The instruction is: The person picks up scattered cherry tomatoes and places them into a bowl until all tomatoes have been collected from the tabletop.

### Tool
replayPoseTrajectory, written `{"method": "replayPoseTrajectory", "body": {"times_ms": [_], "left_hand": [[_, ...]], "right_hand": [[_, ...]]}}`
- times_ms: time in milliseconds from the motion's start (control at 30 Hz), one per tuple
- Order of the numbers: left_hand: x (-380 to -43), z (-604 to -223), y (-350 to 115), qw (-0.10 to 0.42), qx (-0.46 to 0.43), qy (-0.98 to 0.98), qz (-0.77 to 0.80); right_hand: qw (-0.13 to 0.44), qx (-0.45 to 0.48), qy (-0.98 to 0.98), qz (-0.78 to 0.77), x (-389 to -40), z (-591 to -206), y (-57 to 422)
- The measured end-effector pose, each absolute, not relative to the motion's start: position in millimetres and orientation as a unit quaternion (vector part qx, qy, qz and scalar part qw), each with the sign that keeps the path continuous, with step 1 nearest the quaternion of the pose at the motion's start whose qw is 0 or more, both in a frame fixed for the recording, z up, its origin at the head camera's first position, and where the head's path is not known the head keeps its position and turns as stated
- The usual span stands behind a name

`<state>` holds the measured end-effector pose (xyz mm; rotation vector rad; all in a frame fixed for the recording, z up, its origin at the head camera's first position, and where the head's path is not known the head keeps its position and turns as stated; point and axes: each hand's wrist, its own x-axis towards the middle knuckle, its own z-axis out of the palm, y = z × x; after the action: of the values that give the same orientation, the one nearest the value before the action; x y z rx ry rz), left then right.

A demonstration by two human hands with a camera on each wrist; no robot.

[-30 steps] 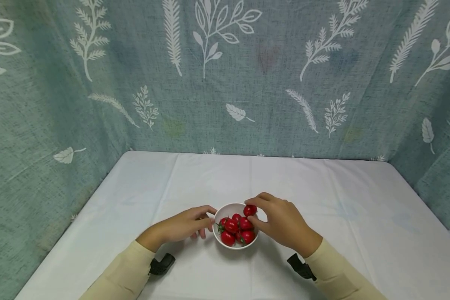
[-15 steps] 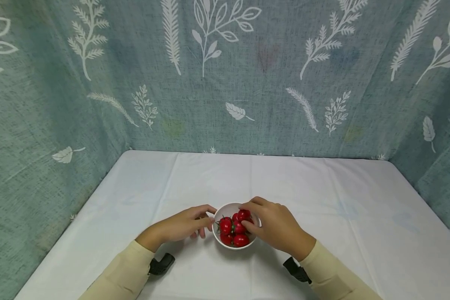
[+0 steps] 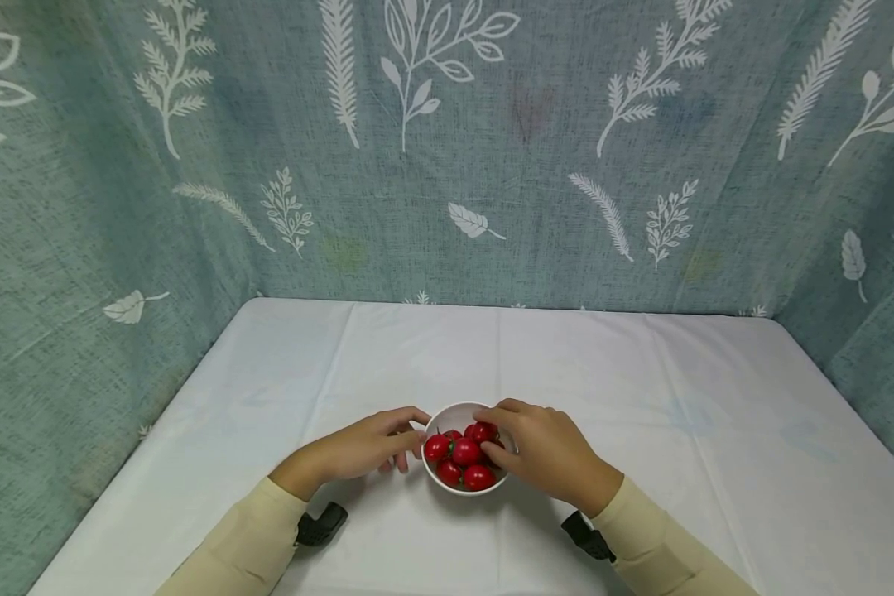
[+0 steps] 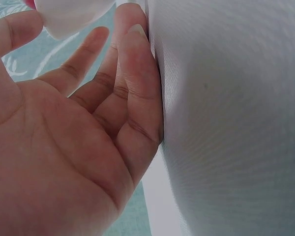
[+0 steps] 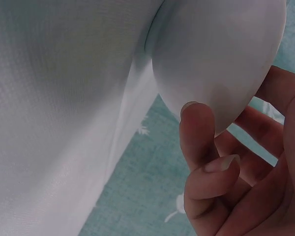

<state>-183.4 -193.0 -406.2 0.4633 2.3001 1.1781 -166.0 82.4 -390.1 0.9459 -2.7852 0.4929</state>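
Note:
A white bowl (image 3: 454, 416) of small red tomatoes (image 3: 466, 452) sits before me in the head view; green stem bits show among them. At its left side, my left hand (image 3: 361, 447) touches the rim with thumb and index finger, its other fingers loosely bent. The left wrist view shows that thumb (image 4: 19, 32) against the bowl's outer wall. My right hand (image 3: 551, 451) reaches over the right rim and pinches a tomato (image 3: 484, 431) between thumb and fingertips, inside the bowl. In the right wrist view, the bowl's wall (image 5: 216, 54) hides the tomatoes.
A white cloth (image 3: 387, 356) covers the table under the bowl. Blue-green curtains (image 3: 447, 182) with white leaf prints hang behind and at both sides. Black wrist devices (image 3: 322, 525) are strapped below both sleeves.
My right hand has lowered its tomato from the far right rim down into the bowl, moving slightly left and nearer. Several tomatoes have shifted left. My left hand stays at the rim.

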Motion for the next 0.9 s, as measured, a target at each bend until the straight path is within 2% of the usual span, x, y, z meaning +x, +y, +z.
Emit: {"method": "replayPoseTrajectory", "body": {"times_ms": [567,900], "left_hand": [[-181.0,-408.7,-194.5,0.265,0.174,0.843,0.434],[-182.0,-408.7,-197.0,0.262,0.173,0.846,0.431]], "right_hand": [[0.083,0.338,-0.92,0.178,-162.1,-395.1,85.0],[0.11,0.334,-0.915,0.197,-164.0,-386.4,90.3]]}}
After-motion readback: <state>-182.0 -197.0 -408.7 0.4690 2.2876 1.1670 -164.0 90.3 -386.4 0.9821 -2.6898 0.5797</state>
